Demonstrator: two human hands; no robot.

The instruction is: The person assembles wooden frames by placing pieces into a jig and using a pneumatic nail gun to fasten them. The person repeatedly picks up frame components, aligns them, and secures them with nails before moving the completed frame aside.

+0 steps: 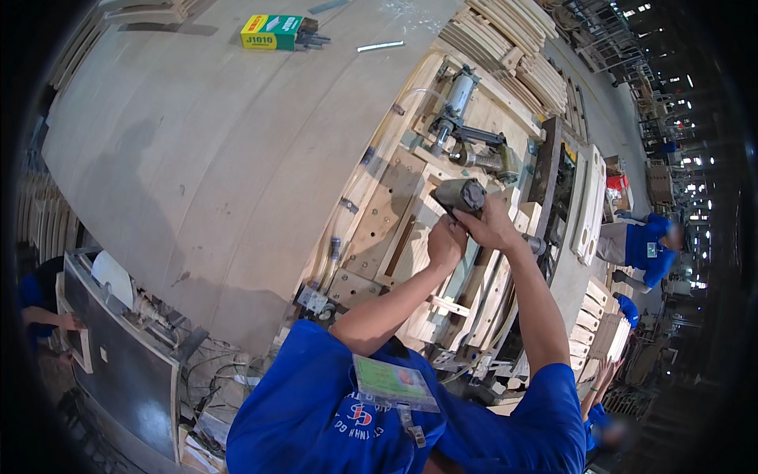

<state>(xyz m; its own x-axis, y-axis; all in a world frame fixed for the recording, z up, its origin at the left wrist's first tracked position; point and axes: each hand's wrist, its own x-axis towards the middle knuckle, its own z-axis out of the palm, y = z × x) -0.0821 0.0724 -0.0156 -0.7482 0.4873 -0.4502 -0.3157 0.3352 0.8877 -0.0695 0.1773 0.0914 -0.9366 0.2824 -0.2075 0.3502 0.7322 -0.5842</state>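
Both hands are together over a wooden frame (410, 261) that lies in a work jig. My right hand (495, 225) is closed around an air nail gun (460, 194), whose rounded cap faces up and away from me. Against its lower side my left hand (448, 243) is closed too; its fingertips are partly hidden. The gun's nose is out of sight beneath the hands. Just beyond lies a second air nail gun (485, 158), dusty and greenish, which neither hand touches. A silver air cylinder (458, 96) is mounted at the jig's far end.
A broad wooden tabletop (213, 158) spreads to the left, with a green-and-yellow box of nail strips (272, 32) and a loose metal strip (380, 47) at its far side. Curved wooden parts (505, 47) are stacked at the far right. Co-workers (649, 241) stand on both sides.
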